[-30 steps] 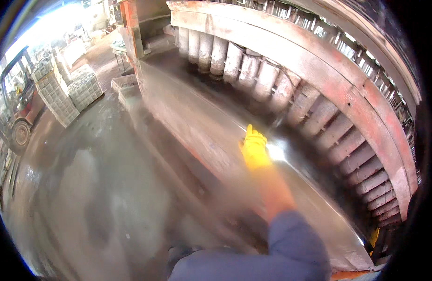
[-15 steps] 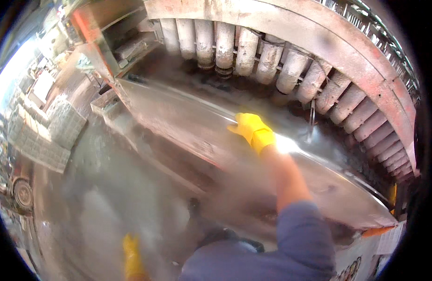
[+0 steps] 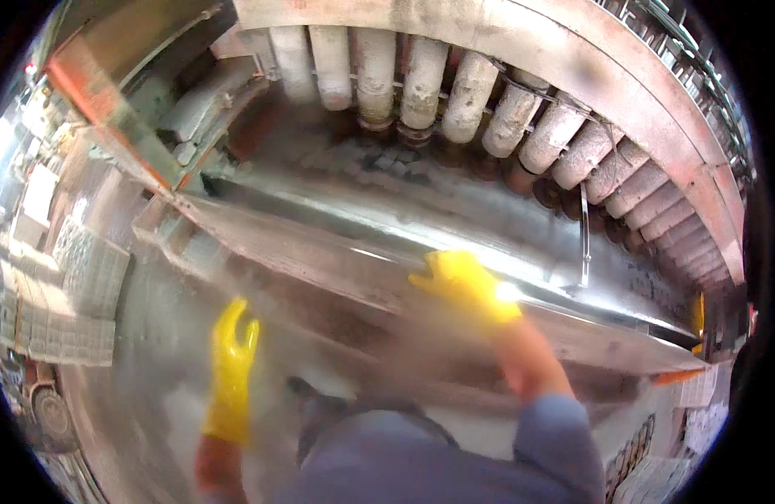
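My right hand [image 3: 470, 287], in a yellow rubber glove, is closed over the upper edge of a long metal panel [image 3: 320, 273] along the front of a machine. Motion and haze soften its fingertips. The panel leans out toward me, and wet, shiny metal [image 3: 379, 220] shows behind its edge. Lower down on the left, my left hand [image 3: 233, 361], gloved the same way, is raised with its fingers apart and holds nothing. It is nearest to the panel's left part without touching it.
Behind the panel, a row of dusty upright cylinders [image 3: 421, 84] hangs under a curved, stained beam [image 3: 522, 25]. A thin metal rod [image 3: 586, 235] stands among the wet parts. Stacked pale blocks [image 3: 60, 311] and a wheel [image 3: 52, 412] are at the left. A trough [image 3: 173, 239] adjoins the panel's left end.
The panel's upper edge has come toward me with my right hand on it, showing more of the machine's inside. My left hand has risen from the lower edge. The view has shifted too.
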A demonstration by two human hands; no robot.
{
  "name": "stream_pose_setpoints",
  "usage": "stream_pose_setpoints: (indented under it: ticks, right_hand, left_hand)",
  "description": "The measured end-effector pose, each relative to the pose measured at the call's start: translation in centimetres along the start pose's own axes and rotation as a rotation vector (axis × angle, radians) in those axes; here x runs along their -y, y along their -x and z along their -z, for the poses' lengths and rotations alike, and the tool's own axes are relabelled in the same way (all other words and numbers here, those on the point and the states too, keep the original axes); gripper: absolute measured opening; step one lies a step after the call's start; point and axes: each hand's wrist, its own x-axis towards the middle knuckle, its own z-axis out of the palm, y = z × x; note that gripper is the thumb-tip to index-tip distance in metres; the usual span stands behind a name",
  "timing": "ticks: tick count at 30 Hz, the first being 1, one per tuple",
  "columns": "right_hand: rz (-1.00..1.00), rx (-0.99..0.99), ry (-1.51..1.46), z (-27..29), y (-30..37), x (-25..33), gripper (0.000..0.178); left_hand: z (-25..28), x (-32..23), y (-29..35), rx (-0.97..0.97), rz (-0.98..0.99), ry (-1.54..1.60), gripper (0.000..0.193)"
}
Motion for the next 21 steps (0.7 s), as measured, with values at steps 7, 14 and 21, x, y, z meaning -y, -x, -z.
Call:
stream_pose_setpoints:
  ticks: [7, 14, 21]
  right_hand:
    - [-0.142, 0.028, 0.025, 0.4, 4.4, 1.5, 0.049]
    - [-0.271, 0.072, -0.067, -0.3, 7.4, 1.9, 0.052]
    - [-0.401, 0.089, -0.044, 2.1, 9.7, 5.5, 0.061]
  left_hand:
    - [-7.3, -1.2, -22.4, 0.304, -0.324, 0.217, 0.039]
    - [-23.0, 3.9, -29.4, 0.693, -0.503, -0.065, 0.049]
    - [-32.3, 3.3, -26.4, 0.68, -0.635, -0.162, 0.06]
